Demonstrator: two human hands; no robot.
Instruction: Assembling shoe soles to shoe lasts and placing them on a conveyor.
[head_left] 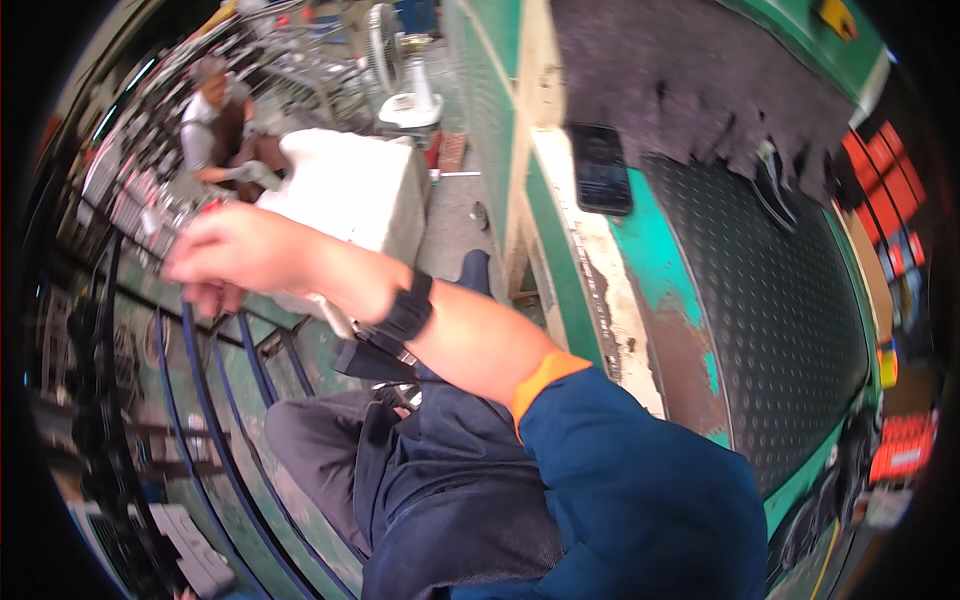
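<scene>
My right hand (245,255) reaches across to the left, with a black band (405,312) round its wrist and a dark blue sleeve with an orange cuff (545,385) further up the arm. Its fingers are partly curled and smeared by motion, so whether they grip anything is unclear. In the picture the hand lies over the upper end of a rack of dark bars (205,385), near a large white-covered block (345,185). A small red spot shows at the fingers. My left hand is out of sight.
Right of me, a black phone (601,170) lies on a worn green bench edge beside a black studded mat (775,310) and ragged grey cloth (690,75). A co-worker (215,125) sits behind the white block. A white fan (408,105) stands further back; orange boxes (885,180) are far right.
</scene>
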